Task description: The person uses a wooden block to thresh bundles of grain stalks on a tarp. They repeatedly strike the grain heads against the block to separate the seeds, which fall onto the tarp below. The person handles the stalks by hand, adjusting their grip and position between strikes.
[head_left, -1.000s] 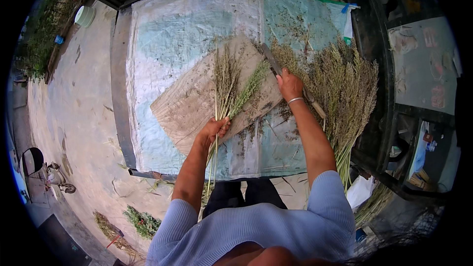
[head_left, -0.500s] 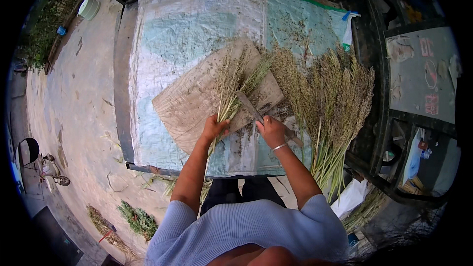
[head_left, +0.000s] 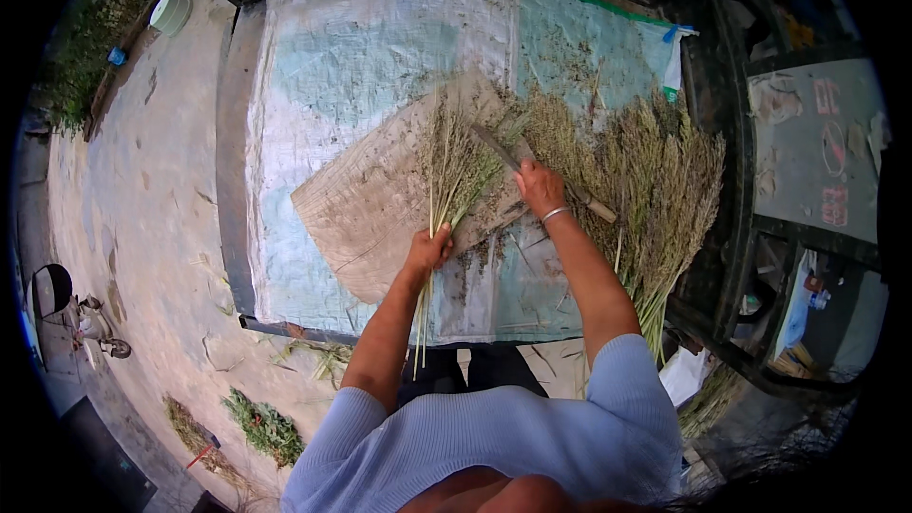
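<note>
My left hand point(head_left: 432, 249) is closed round the lower stems of a small bunch of grain stalks point(head_left: 446, 166). The seed heads fan out over a brown wooden board point(head_left: 351, 199). In my right hand point(head_left: 541, 188) is a wooden-handled blade point(head_left: 496, 147), gripped partway along. The blade slants up and left over the right side of the seed heads, and its handle end pokes out below and right of my fist. Whether the blade touches the stalks I cannot tell. To the right, near my right forearm, lies a larger pile of grain stalks point(head_left: 655, 190).
A pale blue and white woven sheet point(head_left: 323, 66) covers the table under the board, strewn with loose seeds and chaff. Dark metal framing point(head_left: 717, 133) runs along the right. Cut greenery point(head_left: 264, 427) lies on the concrete floor at left, with a pale bucket point(head_left: 171, 14) farther off.
My right hand and the blade have moved up and right, from near the stems to beside the seed heads. My left hand has shifted slightly right with the bunch, which is spread wider.
</note>
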The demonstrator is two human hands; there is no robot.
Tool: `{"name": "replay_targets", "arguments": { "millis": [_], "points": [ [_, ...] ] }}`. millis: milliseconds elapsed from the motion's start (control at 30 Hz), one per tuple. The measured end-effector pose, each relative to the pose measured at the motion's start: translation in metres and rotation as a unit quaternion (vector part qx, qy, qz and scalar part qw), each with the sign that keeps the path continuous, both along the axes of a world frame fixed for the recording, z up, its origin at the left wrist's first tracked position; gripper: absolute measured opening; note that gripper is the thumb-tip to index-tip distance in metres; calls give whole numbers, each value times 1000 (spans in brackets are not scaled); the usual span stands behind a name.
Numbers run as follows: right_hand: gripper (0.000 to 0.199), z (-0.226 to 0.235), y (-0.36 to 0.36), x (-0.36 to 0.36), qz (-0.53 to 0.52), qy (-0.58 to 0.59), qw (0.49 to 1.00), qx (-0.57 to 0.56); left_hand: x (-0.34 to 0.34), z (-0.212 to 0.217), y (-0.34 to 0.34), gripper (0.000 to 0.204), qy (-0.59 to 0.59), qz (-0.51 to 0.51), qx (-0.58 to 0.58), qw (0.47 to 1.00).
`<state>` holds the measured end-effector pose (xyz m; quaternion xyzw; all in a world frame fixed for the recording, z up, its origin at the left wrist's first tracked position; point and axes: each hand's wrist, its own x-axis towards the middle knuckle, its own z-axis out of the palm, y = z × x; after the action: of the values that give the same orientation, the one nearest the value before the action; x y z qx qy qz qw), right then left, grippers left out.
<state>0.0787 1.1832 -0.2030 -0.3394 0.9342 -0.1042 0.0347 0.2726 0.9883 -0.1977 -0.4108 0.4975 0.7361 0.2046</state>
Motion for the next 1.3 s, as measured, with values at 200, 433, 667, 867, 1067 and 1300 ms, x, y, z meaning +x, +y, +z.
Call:
{"name": "replay_targets", "arguments": {
  "millis": [200, 433, 667, 867, 1067, 1300],
  "points": [
    [22, 38, 13, -43, -141, 63, 987, -37, 4, -6, -5, 43, -9, -11, 25, 1000],
    [23, 26, -7, 81, 90, -51, 992, -72, 7, -9, -4, 49, -12, 24, 30, 999],
    [22, 22, 15, -39, -154, 6, 988, 24, 0, -7, -2, 46, -23, 33, 10, 999],
    [25, 53, -5, 69, 64, 4, 992, -106, 2, -9, 0, 46, -40, 49, -6, 998],
    [25, 8, 22, 42, 41, -41, 998, -19, 3, -14, 1, 45, -16, 42, -17, 999],
    [26, 61, 27, 1, -133, 10, 990, -34, 8, -7, -7, 36, 23, 24, 73, 997]
  ]
}}
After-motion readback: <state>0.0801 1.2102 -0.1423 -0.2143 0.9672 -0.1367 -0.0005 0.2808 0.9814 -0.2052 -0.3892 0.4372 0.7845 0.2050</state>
